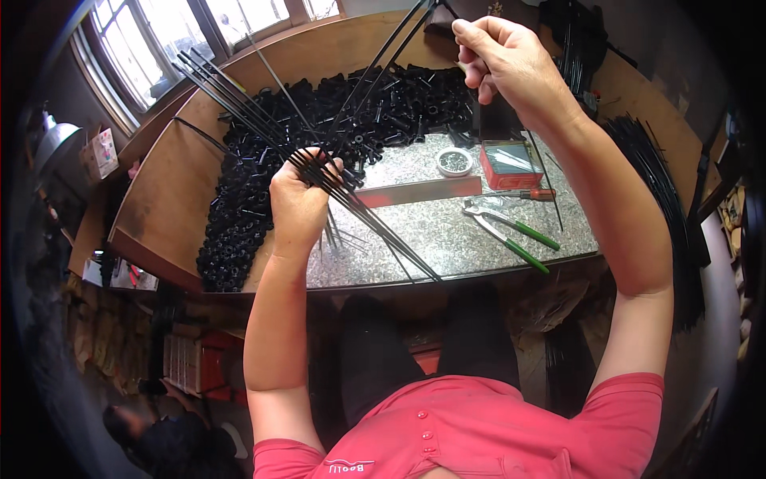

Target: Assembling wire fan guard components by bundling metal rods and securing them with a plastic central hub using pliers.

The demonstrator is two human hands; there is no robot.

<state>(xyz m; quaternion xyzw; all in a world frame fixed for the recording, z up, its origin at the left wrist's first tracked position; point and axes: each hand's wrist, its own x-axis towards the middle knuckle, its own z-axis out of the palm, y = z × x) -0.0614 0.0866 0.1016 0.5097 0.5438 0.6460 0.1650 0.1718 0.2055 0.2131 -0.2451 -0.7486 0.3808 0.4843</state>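
Here the left hand (297, 199) is clenched around a bundle of thin black rods (239, 100), which fan out up-left toward the window (152, 48) and down-right over the worktop (447, 231). The right hand (507, 64) is raised well above the worktop, fingers (471, 36) pinched on the upper ends of 2 long black rods (383, 60) that slope down to the left hand's grip. A large heap of small black tubular parts (319, 120) lies behind and left of the left hand, curving along the worktop's far edge. Under the right forearm sit a round tin (454, 162), a red box (511, 164), a screwdriver with a red handle (531, 193) and green-handled pliers (515, 233). More black rods (654, 176) lie in a stack to the right. A flat grey bar (419, 191) lies just right of the left hand.
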